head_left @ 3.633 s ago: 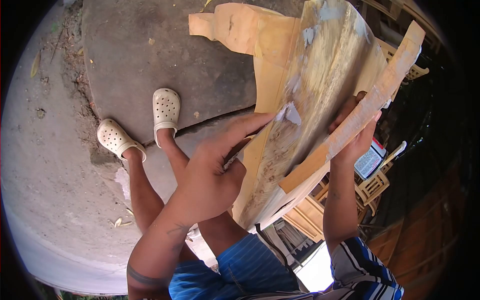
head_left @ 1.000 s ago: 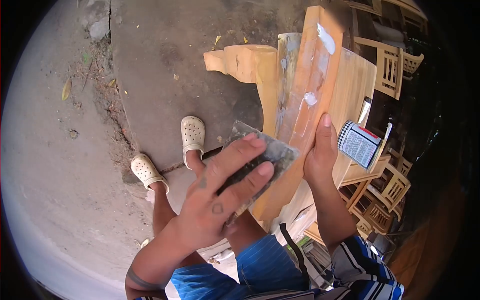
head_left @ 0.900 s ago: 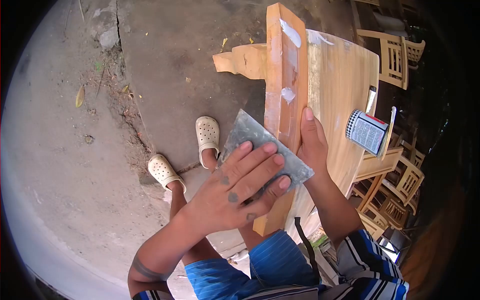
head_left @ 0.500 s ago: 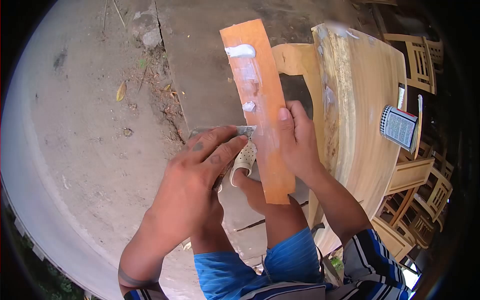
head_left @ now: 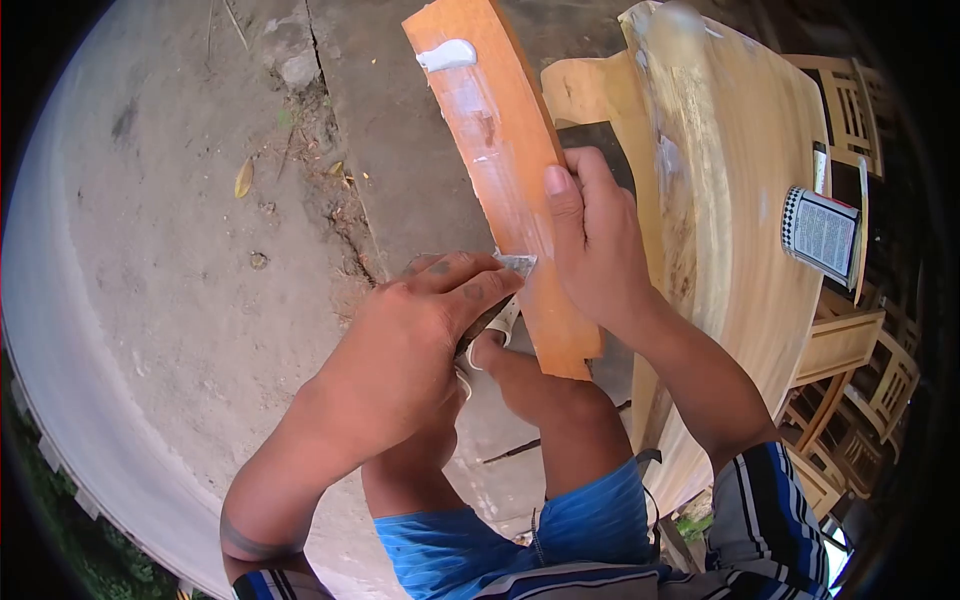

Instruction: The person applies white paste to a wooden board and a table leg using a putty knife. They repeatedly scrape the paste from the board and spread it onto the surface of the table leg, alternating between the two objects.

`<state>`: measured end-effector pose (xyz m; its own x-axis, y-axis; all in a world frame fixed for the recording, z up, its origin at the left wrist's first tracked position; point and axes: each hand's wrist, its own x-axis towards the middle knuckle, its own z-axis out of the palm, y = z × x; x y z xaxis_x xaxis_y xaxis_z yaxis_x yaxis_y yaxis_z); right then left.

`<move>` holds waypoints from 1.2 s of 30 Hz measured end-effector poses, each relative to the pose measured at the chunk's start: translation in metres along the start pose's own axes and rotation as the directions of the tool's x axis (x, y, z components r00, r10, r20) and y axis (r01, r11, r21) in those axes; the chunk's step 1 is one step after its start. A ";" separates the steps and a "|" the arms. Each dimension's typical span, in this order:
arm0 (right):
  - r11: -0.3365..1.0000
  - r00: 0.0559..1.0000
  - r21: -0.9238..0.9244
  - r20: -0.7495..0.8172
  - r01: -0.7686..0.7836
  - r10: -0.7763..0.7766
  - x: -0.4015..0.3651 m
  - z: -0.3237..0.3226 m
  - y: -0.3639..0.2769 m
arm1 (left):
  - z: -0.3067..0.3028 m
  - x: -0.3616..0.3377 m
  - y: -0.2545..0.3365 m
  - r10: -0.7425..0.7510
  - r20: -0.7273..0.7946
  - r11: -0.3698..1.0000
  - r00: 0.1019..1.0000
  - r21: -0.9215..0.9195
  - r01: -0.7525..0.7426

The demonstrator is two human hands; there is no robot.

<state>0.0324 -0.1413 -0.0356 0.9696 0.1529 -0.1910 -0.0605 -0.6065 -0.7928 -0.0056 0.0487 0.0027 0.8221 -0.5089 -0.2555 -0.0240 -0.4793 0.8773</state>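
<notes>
My right hand point(head_left: 605, 245) grips a long, thin orange-brown board point(head_left: 510, 190) by its right edge, thumb on the face and fingers behind. A thick dab of white paste point(head_left: 447, 54) sits near the board's far end, with a thin whitish smear running down from it. My left hand point(head_left: 415, 315) is closed around a flat scraper point(head_left: 516, 264), whose grey blade rests on the lower half of the board. Some white paste shows at the blade's edge. Most of the scraper is hidden under my fingers.
A large pale wooden slab point(head_left: 745, 200) stands close on my right. On it is a metal can point(head_left: 822, 235) with a printed label. Wooden chairs point(head_left: 850, 110) are stacked beyond. Cracked concrete ground point(head_left: 180, 250) lies to the left, with a dry leaf point(head_left: 244, 180).
The board has shifted up and slightly left. My left hand has moved right, bringing the scraper blade over the board. The small lump of paste at mid-board no longer shows there.
</notes>
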 end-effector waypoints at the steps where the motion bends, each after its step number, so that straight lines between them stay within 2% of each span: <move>1: 0.999 1.000 -0.035 -0.025 0.000 0.000 0.005 0.000 0.003 | 0.007 -0.001 -0.006 0.051 0.023 0.999 0.998 0.001 -0.051; 4: 0.991 0.991 -0.127 -0.134 -0.032 0.015 0.016 -0.011 0.017 | 0.014 -0.001 -0.029 0.146 0.236 0.944 0.961 -0.325 -0.064; 5: 0.990 0.986 -0.136 -0.163 -0.046 0.023 0.020 -0.024 0.020 | 0.018 0.000 -0.043 0.122 0.181 0.841 0.976 -0.542 -0.004; 6: 0.989 0.982 -0.139 -0.189 -0.058 0.031 0.023 -0.037 0.020 | 0.023 0.002 -0.059 0.082 0.143 0.685 0.986 -0.727 0.049; 8: 0.944 0.951 0.264 -0.180 -0.199 0.251 0.015 -0.068 -0.004 | 0.034 0.010 -0.090 -0.006 0.132 0.260 0.991 -0.957 0.129; 9: 0.920 0.925 0.355 -0.268 -0.163 0.268 0.010 -0.078 -0.007 | 0.042 0.023 -0.099 -0.046 0.119 0.129 0.992 -0.984 0.124; 11: 0.868 0.862 0.494 -0.418 -0.050 0.287 0.004 -0.095 -0.002 | 0.066 0.057 -0.110 0.023 0.127 -0.025 0.992 -0.992 0.128; 12: 0.865 0.816 0.502 -0.494 -0.014 0.300 0.005 -0.099 0.007 | 0.079 0.076 -0.118 0.059 0.134 -0.108 0.989 -0.984 0.139; 13: 0.863 0.763 0.504 -0.567 0.023 0.311 0.005 -0.104 0.016 | 0.090 0.095 -0.129 0.147 0.156 -0.092 0.977 -0.981 0.171; 16: 0.918 0.744 0.393 -0.630 0.059 0.222 -0.002 -0.113 0.056 | 0.119 0.136 -0.136 0.287 0.072 -0.266 0.955 -0.952 0.152; 17: 0.938 0.915 0.340 -0.394 0.064 0.080 -0.013 -0.141 0.082 | 0.128 0.143 -0.135 0.355 0.025 -0.343 0.935 -0.926 0.155; 20: 0.928 0.934 0.351 -0.358 0.128 0.007 -0.013 -0.145 0.100 | 0.150 0.150 -0.130 0.388 -0.038 -0.513 0.921 -0.839 0.182; 21: 0.924 0.918 0.347 -0.396 0.163 -0.013 -0.011 -0.140 0.102 | 0.159 0.151 -0.131 0.381 -0.024 -0.491 0.924 -0.852 0.180; 23: 0.947 0.934 0.285 -0.355 0.145 -0.036 -0.013 -0.134 0.095 | 0.174 0.154 -0.131 0.351 0.002 -0.448 0.936 -0.878 0.170; 25: 0.953 0.952 0.273 -0.301 0.133 -0.047 -0.012 -0.134 0.092 | 0.175 0.153 -0.124 0.267 -0.028 -0.318 0.963 -0.946 0.060; 28: 0.953 0.944 0.281 -0.329 0.117 -0.019 -0.013 -0.140 0.100 | 0.172 0.148 -0.110 0.202 -0.146 -0.102 0.968 -0.987 -0.128; 30: 0.966 0.900 0.229 -0.436 0.120 -0.009 -0.017 -0.141 0.103 | 0.163 0.146 -0.104 0.221 -0.194 0.066 0.956 -0.975 -0.213; 32: 0.969 0.806 0.211 -0.592 0.131 0.020 -0.013 -0.123 0.100 | 0.157 0.145 -0.095 0.199 -0.215 0.160 0.956 -0.955 -0.248; 34: 0.997 0.762 0.027 -0.646 0.074 -0.039 -0.012 -0.119 0.101 | 0.157 0.146 -0.091 0.204 -0.231 0.209 0.951 -0.939 -0.273; 36: 0.994 0.825 0.022 -0.560 0.108 -0.077 -0.014 -0.128 0.104 | 0.161 0.148 -0.085 0.202 -0.265 0.229 0.943 -0.923 -0.309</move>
<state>0.0430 -0.3063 -0.0415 0.9374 -0.2639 0.2272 0.0389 -0.5690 -0.8214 0.0262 -0.1007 -0.1752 0.9212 -0.3866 0.0437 0.2660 0.7078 0.6544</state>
